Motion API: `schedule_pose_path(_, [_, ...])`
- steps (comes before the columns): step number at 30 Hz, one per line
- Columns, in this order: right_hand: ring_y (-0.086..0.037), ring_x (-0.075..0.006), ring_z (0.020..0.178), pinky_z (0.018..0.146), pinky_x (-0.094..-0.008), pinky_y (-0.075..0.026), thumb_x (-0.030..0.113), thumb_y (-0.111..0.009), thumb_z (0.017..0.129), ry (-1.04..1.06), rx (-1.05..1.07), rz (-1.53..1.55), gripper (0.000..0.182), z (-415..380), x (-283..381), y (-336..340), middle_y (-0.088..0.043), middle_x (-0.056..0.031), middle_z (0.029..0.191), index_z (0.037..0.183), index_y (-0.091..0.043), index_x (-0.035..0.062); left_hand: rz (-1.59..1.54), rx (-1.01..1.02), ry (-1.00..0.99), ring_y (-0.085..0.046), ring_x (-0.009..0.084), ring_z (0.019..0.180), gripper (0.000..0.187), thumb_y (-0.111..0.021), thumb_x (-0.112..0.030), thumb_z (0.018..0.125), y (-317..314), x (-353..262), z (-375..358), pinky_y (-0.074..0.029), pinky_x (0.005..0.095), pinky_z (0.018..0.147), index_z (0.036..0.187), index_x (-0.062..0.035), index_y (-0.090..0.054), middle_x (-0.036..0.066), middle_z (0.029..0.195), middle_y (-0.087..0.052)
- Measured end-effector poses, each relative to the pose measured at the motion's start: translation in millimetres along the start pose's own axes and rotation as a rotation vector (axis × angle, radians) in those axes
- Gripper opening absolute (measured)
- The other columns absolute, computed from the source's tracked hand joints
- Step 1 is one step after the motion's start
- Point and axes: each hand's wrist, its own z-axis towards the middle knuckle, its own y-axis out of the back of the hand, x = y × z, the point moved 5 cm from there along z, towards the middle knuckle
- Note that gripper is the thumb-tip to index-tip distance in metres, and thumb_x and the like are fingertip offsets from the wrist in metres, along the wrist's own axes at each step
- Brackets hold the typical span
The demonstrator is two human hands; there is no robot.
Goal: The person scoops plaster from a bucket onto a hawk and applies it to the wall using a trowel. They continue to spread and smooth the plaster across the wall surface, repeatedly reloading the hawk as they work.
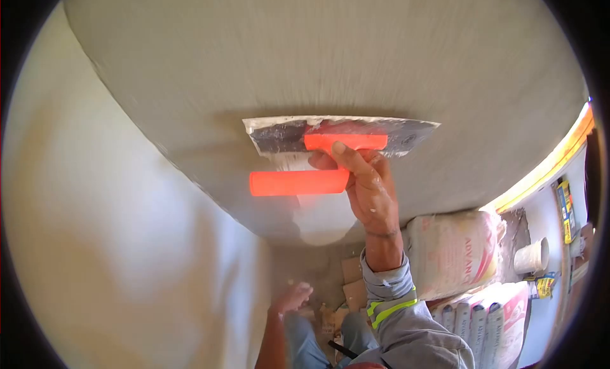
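Note:
My right hand is closed around the neck of a plastering trowel, thumb on top of its orange mount. The wide metal blade lies against the grey wall, with whitish plaster smeared along its upper edge. The free end of the orange handle points left. Small white specks dot the back of this hand. Low down, beside my legs, my left hand hangs away from the wall, small and slightly blurred, holding nothing visible, its fingers loosely apart.
A smooth pale wall meets the grey one at a corner on the left. At lower right lie a large sack and several stacked bags. A white bucket is beyond them. Cardboard pieces lie on the floor.

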Motion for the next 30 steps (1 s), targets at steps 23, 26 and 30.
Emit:
schedule_pose_path(23, [-0.057, -0.0303, 0.106, 0.087, -0.0419, -0.046, 0.017, -0.065, 0.091, 1.394, -0.036, -1.028, 0.036, -96.4, 301.2, -64.8, -0.060, -0.0137, 0.115, 0.122, -0.053, 0.0029, -0.417, -0.250, -0.027, -0.052, 0.0087, 0.061, 0.046, -0.052, -0.038, 0.100, -73.6, -10.5, -317.2, -0.046, 0.0248, 0.053, 0.129, -0.0028, -0.054, 0.007, 0.091, -0.065])
schedule_pose_path(26, [-0.047, -0.0270, 0.123, 0.103, -0.0439, -0.036, 0.024, -0.062, 0.094, 0.386, 0.404, 0.150, 0.049, -153.0, 50.8, 18.6, -0.050, -0.0114, 0.133, 0.134, -0.043, 0.0041, -0.442, -0.331, 0.058, -0.053, 0.0089, 0.063, 0.043, -0.053, -0.038, 0.099, -88.0, 29.5, -339.3, -0.047, 0.0247, 0.054, 0.125, -0.0040, -0.057, 0.006, 0.089, -0.065])
schedule_pose_path(30, [-0.048, -0.0220, 0.125, 0.106, -0.0391, -0.037, 0.023, -0.063, 0.093, -0.243, 0.094, 0.271, 0.049, -230.3, -130.4, 70.6, -0.049, -0.0073, 0.136, 0.135, -0.044, 0.0054, -0.495, -0.378, 0.180, -0.053, 0.0088, 0.062, 0.041, -0.053, -0.037, 0.099, -91.9, 60.2, -340.5, -0.047, 0.0241, 0.055, 0.123, -0.0045, -0.059, 0.005, 0.089, -0.065])
